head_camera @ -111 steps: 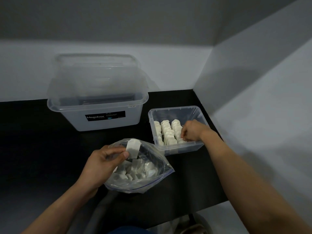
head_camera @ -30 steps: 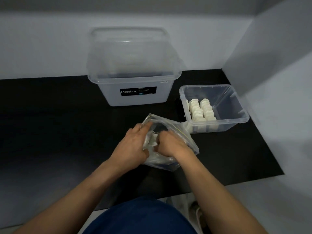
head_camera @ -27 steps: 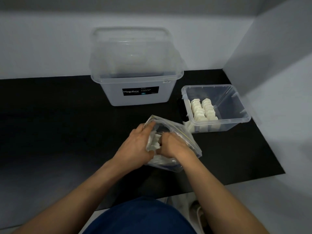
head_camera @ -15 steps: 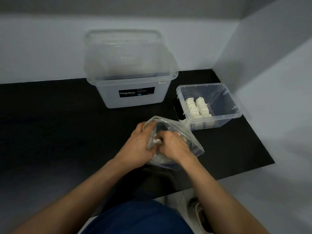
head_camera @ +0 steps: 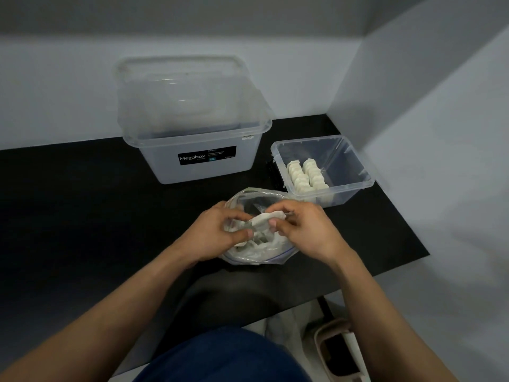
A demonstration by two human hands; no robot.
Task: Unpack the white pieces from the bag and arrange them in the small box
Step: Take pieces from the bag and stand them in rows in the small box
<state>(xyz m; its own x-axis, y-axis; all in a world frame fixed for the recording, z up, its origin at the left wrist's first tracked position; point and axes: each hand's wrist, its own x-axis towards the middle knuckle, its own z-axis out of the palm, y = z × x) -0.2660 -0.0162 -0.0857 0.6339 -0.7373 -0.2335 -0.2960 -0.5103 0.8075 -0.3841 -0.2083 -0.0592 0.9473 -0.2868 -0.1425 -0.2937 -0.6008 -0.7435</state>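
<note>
A clear zip bag (head_camera: pixel 264 253) with several white pieces lies on the black table in front of me. Above its mouth, my left hand (head_camera: pixel 217 235) and my right hand (head_camera: pixel 305 230) pinch a stack of white pieces (head_camera: pixel 265 219) between them, fingers curled round its two ends. The small clear box (head_camera: pixel 355 172) stands just behind and to the right of the bag. Two rows of white pieces (head_camera: pixel 307 176) stand upright along its left side; its right half holds nothing.
A large clear tub (head_camera: pixel 198 164) with a black Megabox label stands at the back, a clear lid leaning on it. White walls close off the back and right. The black table (head_camera: pixel 82 216) ends near my lap; a bag sits on the floor at lower right.
Both hands were down inside the bag's mouth; now they have lifted a stack of white pieces out above it. Earlier still, my right hand was in the small box.
</note>
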